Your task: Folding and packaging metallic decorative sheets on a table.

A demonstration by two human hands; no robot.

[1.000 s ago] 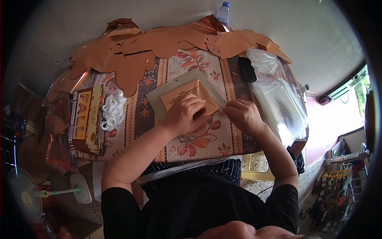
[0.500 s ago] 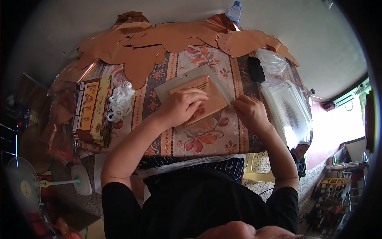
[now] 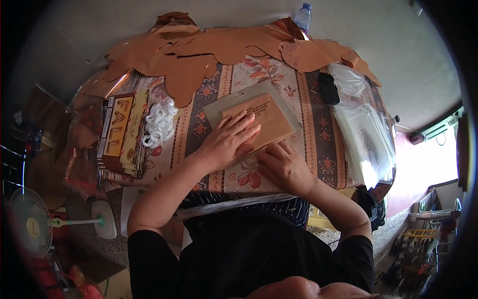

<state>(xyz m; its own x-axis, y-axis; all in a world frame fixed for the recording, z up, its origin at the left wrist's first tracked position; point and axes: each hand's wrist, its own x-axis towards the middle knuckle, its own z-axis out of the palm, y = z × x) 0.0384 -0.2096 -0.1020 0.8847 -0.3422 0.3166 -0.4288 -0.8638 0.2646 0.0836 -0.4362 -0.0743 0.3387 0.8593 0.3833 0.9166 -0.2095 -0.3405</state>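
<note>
On the tablecloth a folded copper-coloured sheet packet (image 3: 273, 123), with small print along its upper edge, rests on a larger greyish flat sleeve (image 3: 217, 107) that has a hang slot. Across the packet's left part my left hand (image 3: 230, 138) lies flat, fingers stretched out and pressing on it. My right hand (image 3: 285, 167) is closed at the near lower edge of the packet and sleeve, knuckles up. Its fingertips are turned under, so whatever they pinch is hidden.
Left stand a stack of printed packs (image 3: 119, 132) and coiled white ribbon (image 3: 160, 122). Clear plastic sleeves (image 3: 366, 137) and a black object (image 3: 327, 88) lie right. Copper foil (image 3: 186, 74) covers the far edge, near a water bottle (image 3: 303, 19). A fan (image 3: 32, 226) is lower left.
My right hand has moved from the sleeve's right edge to its near lower edge. My left hand has flattened over the packet. The whole view has shifted slightly.
</note>
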